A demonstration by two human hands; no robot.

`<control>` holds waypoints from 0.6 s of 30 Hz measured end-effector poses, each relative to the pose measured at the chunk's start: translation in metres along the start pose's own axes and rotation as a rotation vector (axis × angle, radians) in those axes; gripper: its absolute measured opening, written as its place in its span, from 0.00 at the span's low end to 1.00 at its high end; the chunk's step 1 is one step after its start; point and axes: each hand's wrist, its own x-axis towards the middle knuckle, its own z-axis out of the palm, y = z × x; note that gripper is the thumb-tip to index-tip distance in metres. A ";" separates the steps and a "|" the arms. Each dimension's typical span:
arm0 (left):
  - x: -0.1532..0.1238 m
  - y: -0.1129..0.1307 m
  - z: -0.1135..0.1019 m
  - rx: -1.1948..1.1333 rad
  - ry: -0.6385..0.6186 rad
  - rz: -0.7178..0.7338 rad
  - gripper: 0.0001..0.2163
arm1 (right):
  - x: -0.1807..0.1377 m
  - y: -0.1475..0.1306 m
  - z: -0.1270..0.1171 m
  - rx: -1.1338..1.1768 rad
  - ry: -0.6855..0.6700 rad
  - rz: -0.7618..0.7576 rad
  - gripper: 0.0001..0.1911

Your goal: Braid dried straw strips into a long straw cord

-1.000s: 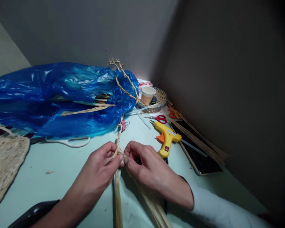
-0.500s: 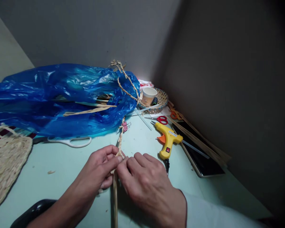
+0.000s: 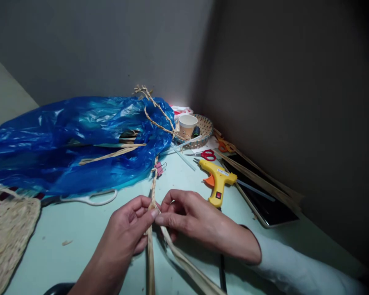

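A pale straw braid [image 3: 153, 186] runs from a pink binder clip [image 3: 159, 169] down to my two hands. My left hand [image 3: 132, 229] pinches the lower end of the braid between thumb and fingers. Close beside it, my right hand [image 3: 187, 213] is closed on a loose straw strand [image 3: 184, 260] that trails toward the bottom right. Another flat straw strand [image 3: 150, 262] hangs straight down from under my left fingers. The fingertips of both hands nearly touch at the point where the strands part.
A blue plastic bag [image 3: 64, 135] with straw lies behind. White-handled scissors [image 3: 92, 199] and a woven straw piece [image 3: 12, 233] are at left. At right are a yellow glue gun [image 3: 219, 180], red scissors [image 3: 207, 155], a dark tablet [image 3: 264, 209] and a basket [image 3: 207, 127] holding a paper cup [image 3: 187, 125].
My right hand has turned and now holds a strand out to the lower right, which did not show before. My left hand keeps its pinch. The view has shifted slightly.
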 end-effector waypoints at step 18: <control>0.001 -0.007 -0.012 0.024 -0.008 -0.114 0.14 | -0.015 -0.012 -0.001 -0.407 0.114 -0.010 0.06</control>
